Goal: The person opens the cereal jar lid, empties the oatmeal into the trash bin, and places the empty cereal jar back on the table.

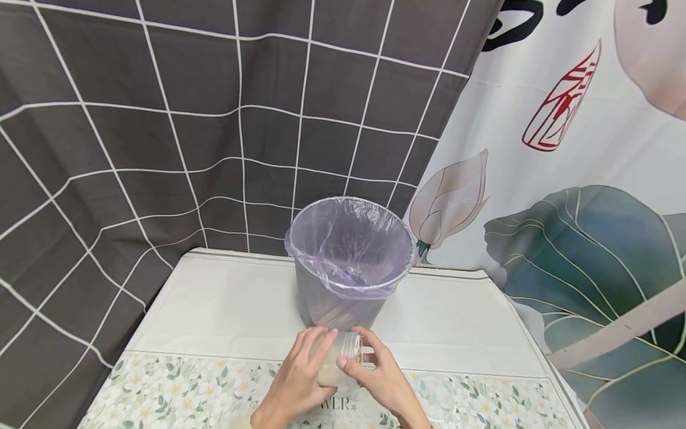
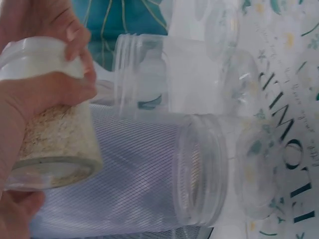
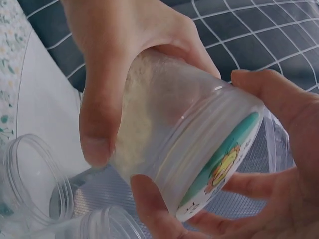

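Both hands hold a clear jar [image 1: 328, 370] with pale, flaky contents [image 2: 57, 134], tilted on its side above the table in front of the bin. My left hand [image 1: 300, 372] grips the jar's body, its thumb on one side and fingers around the other. My right hand [image 1: 384, 374] has its fingertips around the rim of the screw lid [image 3: 219, 169], which carries a green label with a cartoon lion. The lid sits on the jar. Whether it is loosened I cannot tell.
A grey mesh bin [image 1: 311, 298] with a purple liner [image 1: 348, 238] stands just beyond the hands. Clear jars [image 2: 144, 74] are close by on the floral-printed tablecloth [image 1: 203, 387]. A dark grid curtain [image 1: 214, 137] and a white patterned curtain [image 1: 482, 107] hang behind.
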{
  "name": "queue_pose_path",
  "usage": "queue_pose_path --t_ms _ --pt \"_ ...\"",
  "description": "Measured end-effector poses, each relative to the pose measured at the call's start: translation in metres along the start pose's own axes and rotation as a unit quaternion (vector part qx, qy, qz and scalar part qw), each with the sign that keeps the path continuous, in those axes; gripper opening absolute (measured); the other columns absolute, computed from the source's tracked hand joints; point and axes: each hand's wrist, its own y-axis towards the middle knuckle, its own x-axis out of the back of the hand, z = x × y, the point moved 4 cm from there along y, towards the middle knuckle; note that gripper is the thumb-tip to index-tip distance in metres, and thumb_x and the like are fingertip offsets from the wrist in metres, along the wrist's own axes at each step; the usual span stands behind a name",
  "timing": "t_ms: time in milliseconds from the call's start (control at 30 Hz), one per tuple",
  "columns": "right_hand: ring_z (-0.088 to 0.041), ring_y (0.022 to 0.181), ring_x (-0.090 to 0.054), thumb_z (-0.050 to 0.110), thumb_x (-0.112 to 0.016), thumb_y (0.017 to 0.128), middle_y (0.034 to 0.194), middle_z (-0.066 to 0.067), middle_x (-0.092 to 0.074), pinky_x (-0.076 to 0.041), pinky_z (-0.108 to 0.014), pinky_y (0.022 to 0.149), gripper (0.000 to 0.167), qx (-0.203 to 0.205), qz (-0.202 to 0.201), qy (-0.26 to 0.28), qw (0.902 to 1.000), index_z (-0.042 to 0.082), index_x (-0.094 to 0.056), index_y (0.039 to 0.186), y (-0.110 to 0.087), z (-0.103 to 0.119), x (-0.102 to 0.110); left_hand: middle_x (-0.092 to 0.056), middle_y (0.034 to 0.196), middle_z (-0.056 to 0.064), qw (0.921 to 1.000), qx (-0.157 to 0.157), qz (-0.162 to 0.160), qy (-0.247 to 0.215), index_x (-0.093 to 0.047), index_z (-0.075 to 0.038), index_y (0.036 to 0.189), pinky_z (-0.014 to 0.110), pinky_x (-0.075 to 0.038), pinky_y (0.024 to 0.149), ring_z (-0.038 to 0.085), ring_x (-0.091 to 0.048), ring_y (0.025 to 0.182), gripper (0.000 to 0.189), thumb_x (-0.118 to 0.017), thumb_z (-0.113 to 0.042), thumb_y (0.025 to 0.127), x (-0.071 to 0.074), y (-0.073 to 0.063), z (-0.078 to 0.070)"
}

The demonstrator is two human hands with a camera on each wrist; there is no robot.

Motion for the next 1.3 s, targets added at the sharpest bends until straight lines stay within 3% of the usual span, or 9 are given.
queue_pose_path --t_ms 233,500,633,967,1167,1300 --pt "-0.030 0.101 -0.052 0.024 -0.072 0.077 0.133 -0.015 -0.041 -0.052 -0.029 0.064 0.060 0.053 -0.005 -0.045 0.9975 0.023 -0.045 0.130 -0.001 0.002 0.002 -0.047 0.123 0.005 0.9959 0.043 0.056 -0.056 -0.049 -0.009 0.128 0.032 -0.053 0.082 0.021 -0.047 0.112 0.095 -0.087 -0.026 0.043 0.001 0.002 0.006" --pt "-0.035 0.104 -0.048 0.019 -0.075 0.073 0.130 -0.008 -0.044 -0.054 -0.025 0.065 0.065 0.076 0.004 -0.029 0.9967 0.022 -0.045 0.130 -0.001 0.004 -0.001 -0.046 0.123 0.003 0.9856 0.070 0.106 -0.111 -0.049 -0.008 0.129 0.036 -0.053 0.081 0.019 -0.045 0.111 0.091 -0.085 -0.025 0.046 0.007 0.007 0.009" --pt "-0.034 0.106 -0.045 0.017 -0.076 0.072 0.126 -0.006 -0.045 -0.055 -0.025 0.062 0.066 0.090 0.013 -0.024 0.9956 0.019 -0.046 0.131 -0.001 0.005 -0.002 -0.045 0.122 0.000 0.9801 0.075 0.123 -0.136 -0.048 -0.009 0.129 0.036 -0.053 0.081 0.019 -0.044 0.111 0.091 -0.085 -0.026 0.047 0.007 0.009 0.011" --pt "-0.028 0.109 -0.047 0.027 -0.077 0.071 0.128 0.003 -0.045 -0.050 -0.026 0.067 0.068 0.107 0.014 -0.078 0.9911 0.024 -0.045 0.131 -0.002 0.005 0.001 -0.046 0.119 -0.005 0.9661 0.091 0.147 -0.192 -0.048 -0.014 0.130 0.035 -0.052 0.083 0.015 -0.047 0.107 0.092 -0.085 -0.024 0.047 0.008 0.012 0.013" --pt "-0.027 0.110 -0.047 0.027 -0.077 0.071 0.129 0.004 -0.044 -0.051 -0.027 0.066 0.069 0.103 0.015 -0.078 0.9915 0.029 -0.044 0.132 -0.002 0.005 0.001 -0.045 0.120 -0.007 0.9677 0.099 0.153 -0.174 -0.047 -0.016 0.131 0.035 -0.051 0.085 0.014 -0.046 0.108 0.092 -0.085 -0.026 0.048 0.007 0.010 0.013" --pt "-0.030 0.114 -0.044 0.025 -0.077 0.072 0.132 0.002 -0.042 -0.052 -0.029 0.069 0.070 0.104 0.024 -0.071 0.9918 0.026 -0.043 0.133 -0.002 0.004 0.000 -0.046 0.118 -0.006 0.9777 0.076 0.130 -0.146 -0.048 -0.015 0.130 0.035 -0.052 0.083 0.014 -0.046 0.107 0.091 -0.085 -0.030 0.047 0.007 0.009 0.012"
